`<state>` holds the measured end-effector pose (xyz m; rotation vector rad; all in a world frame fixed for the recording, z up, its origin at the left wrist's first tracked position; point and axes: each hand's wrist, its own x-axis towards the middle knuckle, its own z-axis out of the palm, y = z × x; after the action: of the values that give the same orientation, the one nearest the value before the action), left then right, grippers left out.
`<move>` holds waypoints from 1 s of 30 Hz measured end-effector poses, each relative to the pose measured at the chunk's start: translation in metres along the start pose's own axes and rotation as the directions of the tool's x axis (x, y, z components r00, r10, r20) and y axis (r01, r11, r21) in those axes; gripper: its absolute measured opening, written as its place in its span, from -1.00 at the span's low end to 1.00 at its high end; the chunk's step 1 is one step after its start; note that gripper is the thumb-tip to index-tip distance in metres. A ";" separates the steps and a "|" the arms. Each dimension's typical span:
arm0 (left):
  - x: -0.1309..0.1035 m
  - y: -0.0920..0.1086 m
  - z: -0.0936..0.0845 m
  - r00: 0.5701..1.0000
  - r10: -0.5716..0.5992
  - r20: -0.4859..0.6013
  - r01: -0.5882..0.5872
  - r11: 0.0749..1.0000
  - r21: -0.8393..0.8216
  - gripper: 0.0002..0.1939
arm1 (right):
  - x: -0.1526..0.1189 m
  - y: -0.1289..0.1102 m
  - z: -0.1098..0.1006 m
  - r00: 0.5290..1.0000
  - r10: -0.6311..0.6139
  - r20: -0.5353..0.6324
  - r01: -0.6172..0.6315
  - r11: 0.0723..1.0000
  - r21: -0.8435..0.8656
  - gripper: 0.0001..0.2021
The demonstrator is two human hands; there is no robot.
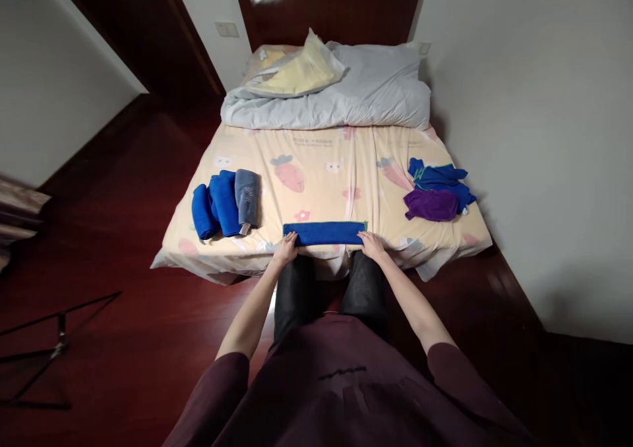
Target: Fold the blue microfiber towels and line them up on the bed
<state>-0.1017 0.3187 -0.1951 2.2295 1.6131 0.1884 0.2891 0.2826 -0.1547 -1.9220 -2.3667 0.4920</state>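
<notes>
L hand (286,248) is pressing down on the left end of the folded blue towel (325,233), fingers lying flat over the edge; cannot tell whether they are pinching the fabric or only resting on it. R hand (371,243) is doing the same at the right end, same uncertainty re grip. Both arms are reaching fwd, hands well apart, one per end.

Towel is lying as a long narrow strip at the near edge of the bed (321,163), just in front of the person's knees.

Risk, as judged: strip is sitting close to the mattress edge, so a pull toward the body could be dragging it off onto the floor. Uneven pressure btwn the two ends could be skewing the fold. Sheet beneath is looking loose, may be bunching under a slide.

Count:
- Rolled towels (226,203), left side of bed: 3 (2 blue, 1 grey), touching each other.
- Unfolded cloths (438,188), right side: approx 2, a purple one overlapping a blue one; more beneath not discernible.
- Strip in hand: 1.
- Duvet (346,97) at head end: 1, w/ a yellow pillow (297,72) lying on it.
</notes>
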 end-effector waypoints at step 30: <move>-0.037 -0.021 -0.028 0.977 -0.195 -0.087 0.135 0.880 -0.455 -0.58 | -0.007 0.014 0.012 0.954 0.262 -0.147 -0.156 0.849 0.504 -0.62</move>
<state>-0.1414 0.2962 -0.1731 1.7500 1.6179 0.6062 0.3008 0.2754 -0.1685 -1.8791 -1.6955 0.7706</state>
